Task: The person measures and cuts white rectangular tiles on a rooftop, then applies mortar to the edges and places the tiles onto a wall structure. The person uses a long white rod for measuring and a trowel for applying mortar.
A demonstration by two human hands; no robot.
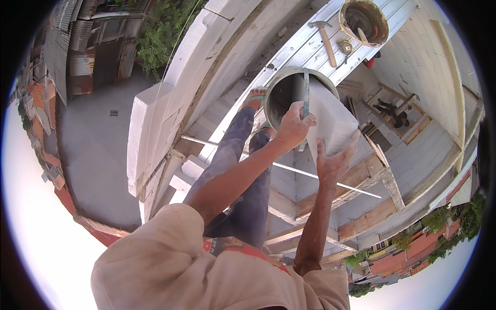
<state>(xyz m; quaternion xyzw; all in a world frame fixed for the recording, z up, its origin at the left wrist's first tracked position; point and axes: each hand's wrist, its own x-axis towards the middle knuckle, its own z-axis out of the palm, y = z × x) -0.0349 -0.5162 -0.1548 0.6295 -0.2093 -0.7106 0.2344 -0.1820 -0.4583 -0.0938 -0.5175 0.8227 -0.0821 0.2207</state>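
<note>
My left hand (297, 125) has its fingers closed on a narrow, flat, greenish strip tool (306, 93), which lies lengthwise across a pale block and the bucket. My right hand (335, 161) grips the lower end of that white block (333, 121), whose upper end rests in the round bucket (279, 101) with a dark inside. My bare feet (257, 97) are beside the bucket on a white metal plank. Farther along the plank are a hammer (325, 44), a tape measure (345, 48) and a second, stained bucket (356, 23) with a tool in it.
A block wall (150, 113) runs along my left, with a drop beyond it. A white pipe (356, 188) crosses under me. Down to the right are timber formwork (356, 222), block walls (408, 57) and a person (393, 114) below. A red-clothed part of another person (369, 62) shows beside the plank.
</note>
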